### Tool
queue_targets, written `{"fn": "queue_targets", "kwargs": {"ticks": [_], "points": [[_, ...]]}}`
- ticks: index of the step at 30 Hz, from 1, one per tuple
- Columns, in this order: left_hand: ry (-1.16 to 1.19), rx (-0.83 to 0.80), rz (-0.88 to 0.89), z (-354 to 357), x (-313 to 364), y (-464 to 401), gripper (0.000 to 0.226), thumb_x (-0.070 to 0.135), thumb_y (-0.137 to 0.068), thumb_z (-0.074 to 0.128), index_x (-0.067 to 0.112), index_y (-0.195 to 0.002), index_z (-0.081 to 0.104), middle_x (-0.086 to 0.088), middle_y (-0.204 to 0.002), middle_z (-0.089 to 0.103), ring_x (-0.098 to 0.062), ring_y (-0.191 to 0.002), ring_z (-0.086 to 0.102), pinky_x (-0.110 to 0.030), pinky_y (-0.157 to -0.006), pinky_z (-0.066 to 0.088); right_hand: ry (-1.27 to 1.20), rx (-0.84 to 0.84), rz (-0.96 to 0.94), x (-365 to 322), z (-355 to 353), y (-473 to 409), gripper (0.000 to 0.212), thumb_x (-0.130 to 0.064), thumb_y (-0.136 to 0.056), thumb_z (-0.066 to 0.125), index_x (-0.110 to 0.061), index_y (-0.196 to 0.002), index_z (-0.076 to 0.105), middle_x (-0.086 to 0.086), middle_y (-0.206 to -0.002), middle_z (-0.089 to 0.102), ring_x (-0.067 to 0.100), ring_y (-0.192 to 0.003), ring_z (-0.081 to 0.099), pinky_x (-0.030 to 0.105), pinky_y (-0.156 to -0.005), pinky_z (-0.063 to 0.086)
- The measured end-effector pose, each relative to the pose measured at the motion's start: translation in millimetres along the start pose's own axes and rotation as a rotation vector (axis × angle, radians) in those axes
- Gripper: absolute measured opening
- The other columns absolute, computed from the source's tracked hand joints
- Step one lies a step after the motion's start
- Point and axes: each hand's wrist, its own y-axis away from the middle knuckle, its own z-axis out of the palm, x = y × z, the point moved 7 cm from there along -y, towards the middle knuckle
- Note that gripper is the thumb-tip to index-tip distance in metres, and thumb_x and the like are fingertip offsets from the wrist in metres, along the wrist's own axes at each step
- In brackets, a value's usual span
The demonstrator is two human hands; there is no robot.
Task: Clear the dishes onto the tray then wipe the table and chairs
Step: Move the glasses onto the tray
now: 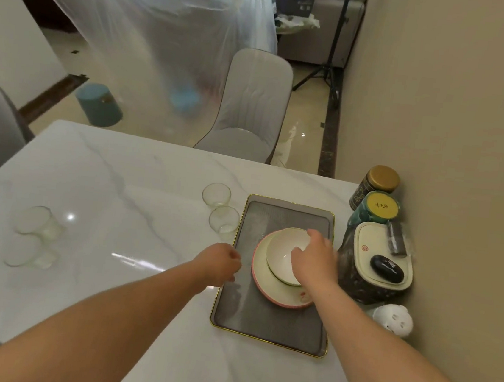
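glasses, far left (pixel 38 232): 2 clear mugs with handles, lying near the table's left edge, well apart from the tray. Light, brittle, slick glass; take by the handle or around the body, not by the lip.
table (pixel 127 177): glossy marble-look top. Judged slippery, dishes slide easily; lift them, don't drag.
glasses, centre (pixel 220 210): 2 clear tumblers, upright, just beside the tray's left rim, not yet on it. Thin-walled; wrap around the side wall, 1 at a time.
left hand (pixel 221 264): fingers curled in, at the tray's left rim; cannot tell if it pinches the rim or holds nothing.
tray (pixel 261 322): flat, dark mesh-look base, gold rim. Stiff; carry with 2 hands on the short ends, kept level.
plate (pixel 277 293): pink-rimmed, on the tray, under the bowl. Ceramic, heavyish, chips on impact.
bowl (pixel 284 253): white, sits on the plate. Smooth glaze, can skate; grip the rim.
right hand (pixel 315 259): fingers draped over the bowl's right rim, loosely bent; looks like setting or steadying, firm grip unclear.
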Motion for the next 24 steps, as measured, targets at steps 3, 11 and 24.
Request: {"fn": "queue_targets", "kwargs": {"ticks": [3, 11, 24], "points": [[0.011, 0.074, 0.015, -26.6, -8.1, 21.9, 0.025, 0.015, -0.096, 0.052, 0.01, -0.116, 0.067, -0.011, -0.105, 0.072, -0.022, -0.093, 0.073, -0.03, -0.07, 0.054, -0.012, -0.061, -0.134, -36.0, 7.2, 9.5, 0.052, -0.018, -0.097, 0.045, -0.021, -0.148, 0.043, 0.006, -0.149, 0.045, 0.032, -0.14, 0.035, 0.044, -0.111, 0.034], [-0.051, 0.244, -0.013, -129.2, -78.3, 44.2, 0.024, 0.017, -0.095, 0.052, 0.01, -0.109, 0.07, -0.007, -0.101, 0.074, -0.018, -0.091, 0.074, -0.03, -0.077, 0.054, -0.101, -0.28, -0.296, -134.9, 79.5, 38.6, 0.045, -0.017, -0.096, 0.045, -0.021, -0.14, 0.049, -0.006, -0.109, 0.062, 0.017, -0.095, 0.061, 0.027, -0.07, 0.045], [-0.305, 0.567, -0.263, -352.3, -295.0, 19.3, 0.04, 0.014, -0.096, 0.047, 0.016, -0.134, 0.057, -0.009, -0.13, 0.055, -0.031, -0.112, 0.058, -0.034, -0.081, 0.047, 0.041, -0.569, -0.275, -290.7, 258.8, 63.1, 0.047, -0.022, -0.097, 0.049, -0.026, -0.144, 0.044, -0.001, -0.11, 0.066, 0.015, -0.095, 0.066, 0.023, -0.065, 0.047]]}}
